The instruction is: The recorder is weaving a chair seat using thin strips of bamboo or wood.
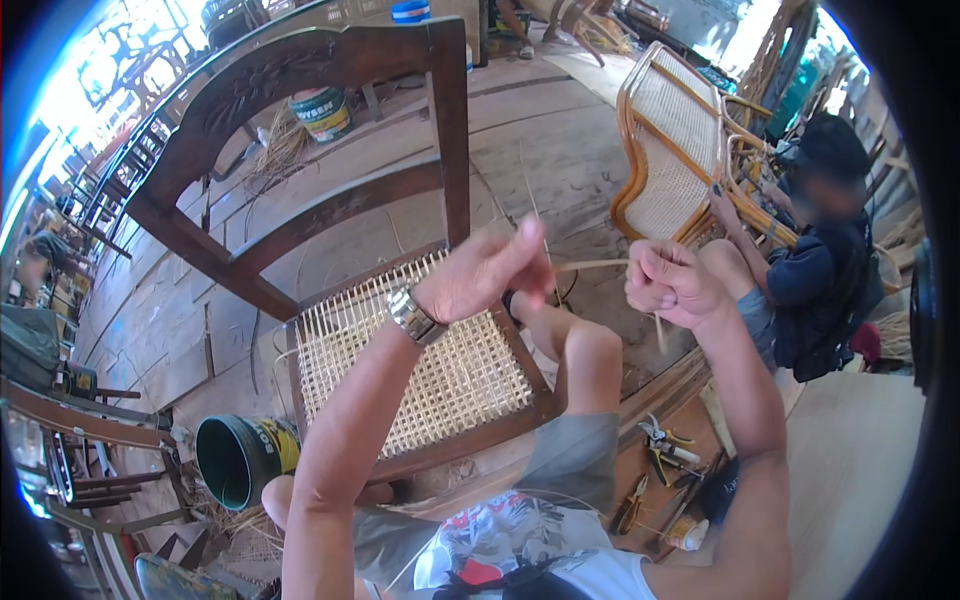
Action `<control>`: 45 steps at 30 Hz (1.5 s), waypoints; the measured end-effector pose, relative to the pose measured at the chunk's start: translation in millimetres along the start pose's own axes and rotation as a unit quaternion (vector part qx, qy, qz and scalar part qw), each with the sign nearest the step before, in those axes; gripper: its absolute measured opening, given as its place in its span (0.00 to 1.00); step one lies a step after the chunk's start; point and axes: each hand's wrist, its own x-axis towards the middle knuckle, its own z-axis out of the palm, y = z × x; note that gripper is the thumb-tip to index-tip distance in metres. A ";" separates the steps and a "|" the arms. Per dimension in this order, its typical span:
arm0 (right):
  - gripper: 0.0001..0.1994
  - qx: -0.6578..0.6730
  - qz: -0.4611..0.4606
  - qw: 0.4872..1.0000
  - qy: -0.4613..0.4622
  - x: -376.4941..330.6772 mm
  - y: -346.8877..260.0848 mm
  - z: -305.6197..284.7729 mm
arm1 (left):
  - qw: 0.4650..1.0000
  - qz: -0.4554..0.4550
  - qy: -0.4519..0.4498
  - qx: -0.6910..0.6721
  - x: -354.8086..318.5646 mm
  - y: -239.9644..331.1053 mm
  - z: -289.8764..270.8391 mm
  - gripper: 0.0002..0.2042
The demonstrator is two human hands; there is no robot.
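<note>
A wooden chair (453,130) with a carved back stands in front of me, its woven cane seat (420,395) tilted toward my legs. Above the far right corner of the seat is my left hand (485,275), wearing a metal watch, thumb raised and fingers curled. A thin cane strand (595,265) runs from those fingers to my right hand (680,285). That hand is closed in a pinch around the strand, and a short end hangs below it. Parallel strands without the full cross weave show along the seat's back edge.
Pliers (657,465) and other hand tools lie on a board at my right. A green bucket (225,465) lies on its side at my left. Another bucket (322,115) stands behind the chair. At right, a person (825,250) works on a cane-panelled chair (670,130).
</note>
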 end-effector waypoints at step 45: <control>0.14 -0.619 0.188 0.747 0.151 30.8 66.5 -68.3 | 0.465 -0.522 0.502 0.509 -497.8 -110.1 -275.8 0.14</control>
